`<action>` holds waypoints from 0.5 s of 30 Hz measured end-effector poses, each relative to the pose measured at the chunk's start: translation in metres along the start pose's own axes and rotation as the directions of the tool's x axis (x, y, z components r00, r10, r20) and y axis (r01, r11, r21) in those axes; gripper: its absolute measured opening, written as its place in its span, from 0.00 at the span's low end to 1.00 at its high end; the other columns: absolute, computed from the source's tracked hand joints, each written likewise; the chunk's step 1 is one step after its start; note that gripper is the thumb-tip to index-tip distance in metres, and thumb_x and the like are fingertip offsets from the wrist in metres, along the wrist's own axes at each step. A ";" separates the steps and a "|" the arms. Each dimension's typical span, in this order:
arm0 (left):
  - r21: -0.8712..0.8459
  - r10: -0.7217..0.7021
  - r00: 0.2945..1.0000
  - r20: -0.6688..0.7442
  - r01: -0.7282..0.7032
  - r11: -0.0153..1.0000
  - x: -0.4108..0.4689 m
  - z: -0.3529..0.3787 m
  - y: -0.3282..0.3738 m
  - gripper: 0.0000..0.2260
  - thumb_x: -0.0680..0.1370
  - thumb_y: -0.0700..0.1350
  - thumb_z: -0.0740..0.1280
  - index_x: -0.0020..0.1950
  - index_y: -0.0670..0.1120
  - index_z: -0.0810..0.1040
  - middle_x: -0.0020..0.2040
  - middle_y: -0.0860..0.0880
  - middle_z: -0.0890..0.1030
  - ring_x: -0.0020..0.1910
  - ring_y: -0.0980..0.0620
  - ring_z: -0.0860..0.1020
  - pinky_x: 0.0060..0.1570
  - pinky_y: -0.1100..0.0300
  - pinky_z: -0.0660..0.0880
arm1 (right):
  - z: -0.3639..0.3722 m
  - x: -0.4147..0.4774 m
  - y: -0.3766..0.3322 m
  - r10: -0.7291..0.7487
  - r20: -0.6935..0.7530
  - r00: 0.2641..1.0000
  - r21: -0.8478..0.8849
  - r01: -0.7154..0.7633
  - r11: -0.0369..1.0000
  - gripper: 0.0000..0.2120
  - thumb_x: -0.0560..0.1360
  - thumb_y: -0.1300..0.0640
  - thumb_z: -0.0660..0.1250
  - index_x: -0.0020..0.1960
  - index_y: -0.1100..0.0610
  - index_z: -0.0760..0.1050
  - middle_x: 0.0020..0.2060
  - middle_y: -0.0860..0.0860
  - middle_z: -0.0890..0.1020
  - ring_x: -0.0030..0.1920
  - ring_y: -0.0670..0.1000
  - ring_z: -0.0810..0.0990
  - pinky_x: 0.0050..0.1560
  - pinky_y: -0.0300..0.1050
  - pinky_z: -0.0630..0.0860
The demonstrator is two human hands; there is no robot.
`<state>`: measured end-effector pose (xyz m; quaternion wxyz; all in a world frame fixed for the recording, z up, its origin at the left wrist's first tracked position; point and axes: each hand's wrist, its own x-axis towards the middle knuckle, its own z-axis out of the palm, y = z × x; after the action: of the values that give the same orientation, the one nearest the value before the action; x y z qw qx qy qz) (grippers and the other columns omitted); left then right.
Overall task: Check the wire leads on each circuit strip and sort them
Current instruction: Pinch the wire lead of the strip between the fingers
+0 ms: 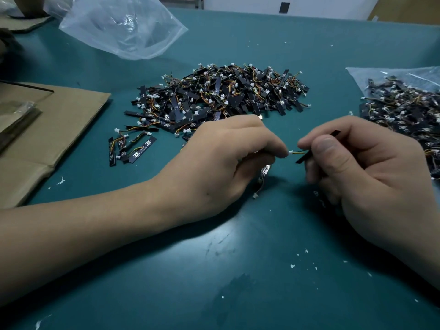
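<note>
Both hands are just in front of the big pile (221,96) of black strips, on the side near the person. The right hand (357,167) has its fingers curled round one circuit strip (301,160), with the thumb pressed on it. The strip is up off the green table (238,258), in front of the big pile. Its thin wire leads (299,152) stick out toward the left hand (228,158). The left hand pinches the little white plug (290,152) at the end of the wires, and its other fingers are curled in. A small dangling thing (263,173) hangs under the left hand. It may be another strip, but I cannot tell.

Left of the big pile, a little apart from it, lies a small bunch (133,146) of strips. Right of the big pile sits a clear bag (404,103) with more strips in it.

I think the wires are being checked with a small tug. If the hands pull too hard, a wire could come off a good strip. If the plug slips out of the pinch, the strip could spring away. If it drops into the big pile, nobody could tell it from the others. The small bunch is close to the big pile too, so a bump from the left arm could mix them.
</note>
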<state>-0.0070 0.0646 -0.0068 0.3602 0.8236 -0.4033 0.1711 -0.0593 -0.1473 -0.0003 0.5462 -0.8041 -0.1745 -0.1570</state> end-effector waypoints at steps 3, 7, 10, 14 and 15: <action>0.001 -0.026 1.000 -0.007 0.026 1.000 -0.002 -0.003 0.004 0.12 0.80 0.44 0.70 0.64 0.45 0.81 0.52 0.52 0.82 0.50 0.53 0.79 0.55 0.54 0.76 | 0.000 -0.001 -0.001 0.011 0.061 0.998 0.092 -0.016 0.996 0.13 0.82 0.41 0.64 0.54 0.49 0.81 0.36 0.51 0.82 0.24 0.48 0.71 0.26 0.38 0.68; 0.029 -0.056 0.998 0.016 0.056 0.998 -0.005 -0.004 0.007 0.14 0.80 0.51 0.70 0.64 0.49 0.80 0.51 0.58 0.83 0.50 0.53 0.79 0.55 0.47 0.75 | -0.003 -0.002 0.000 0.018 0.140 0.990 0.132 -0.037 0.991 0.11 0.83 0.51 0.62 0.59 0.50 0.82 0.39 0.53 0.83 0.26 0.51 0.73 0.30 0.37 0.71; 0.100 0.034 0.999 0.021 -0.036 0.994 -0.003 -0.007 0.005 0.06 0.79 0.49 0.71 0.51 0.48 0.85 0.42 0.54 0.83 0.42 0.49 0.79 0.46 0.48 0.72 | -0.003 -0.003 -0.001 -0.007 0.151 0.989 0.125 -0.012 0.992 0.13 0.82 0.53 0.60 0.58 0.49 0.82 0.39 0.51 0.84 0.26 0.53 0.75 0.30 0.38 0.72; 0.082 0.018 1.000 -0.011 -0.017 0.996 -0.004 -0.008 0.009 0.04 0.79 0.48 0.73 0.46 0.49 0.84 0.38 0.57 0.82 0.39 0.52 0.78 0.46 0.50 0.71 | -0.002 -0.002 -0.003 0.007 0.068 0.998 0.033 -0.010 0.999 0.09 0.79 0.51 0.64 0.51 0.50 0.83 0.35 0.50 0.83 0.24 0.50 0.74 0.27 0.40 0.70; 0.075 0.009 1.000 -0.023 -0.008 0.997 -0.005 -0.008 0.009 0.05 0.79 0.48 0.72 0.46 0.49 0.84 0.38 0.57 0.82 0.39 0.54 0.78 0.46 0.50 0.71 | -0.001 -0.001 -0.003 0.029 0.067 0.997 0.011 -0.029 1.000 0.09 0.78 0.51 0.65 0.49 0.52 0.83 0.33 0.50 0.83 0.23 0.48 0.73 0.26 0.40 0.70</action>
<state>-0.0167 0.0690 -0.0001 0.3332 0.8327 -0.3958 0.1974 -0.0615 -0.1478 0.0018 0.5471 -0.8081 -0.1820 -0.1208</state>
